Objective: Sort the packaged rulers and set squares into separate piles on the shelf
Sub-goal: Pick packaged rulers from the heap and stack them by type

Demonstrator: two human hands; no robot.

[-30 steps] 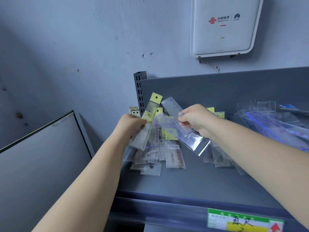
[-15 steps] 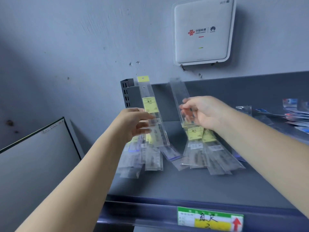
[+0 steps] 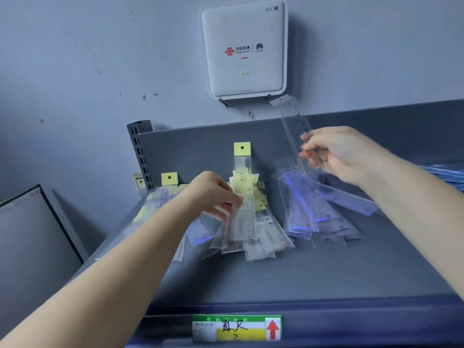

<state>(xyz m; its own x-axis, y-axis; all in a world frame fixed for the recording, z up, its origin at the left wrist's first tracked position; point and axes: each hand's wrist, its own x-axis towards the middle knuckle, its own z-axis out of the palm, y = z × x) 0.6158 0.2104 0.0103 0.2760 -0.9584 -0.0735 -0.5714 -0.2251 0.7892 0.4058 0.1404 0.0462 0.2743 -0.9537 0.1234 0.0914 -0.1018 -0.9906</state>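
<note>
While the right hand (image 3: 341, 154) pinched a clear packaged ruler (image 3: 292, 129) upright above the right pile (image 3: 316, 217) | left hand (image 3: 216, 194) gripped a yellow-tagged pack (image 3: 244, 209) on the middle pile (image 3: 253, 234) | risk: slick sleeves could slide, fanned piles on the shelf (image 3: 301, 277) merging.
</note>
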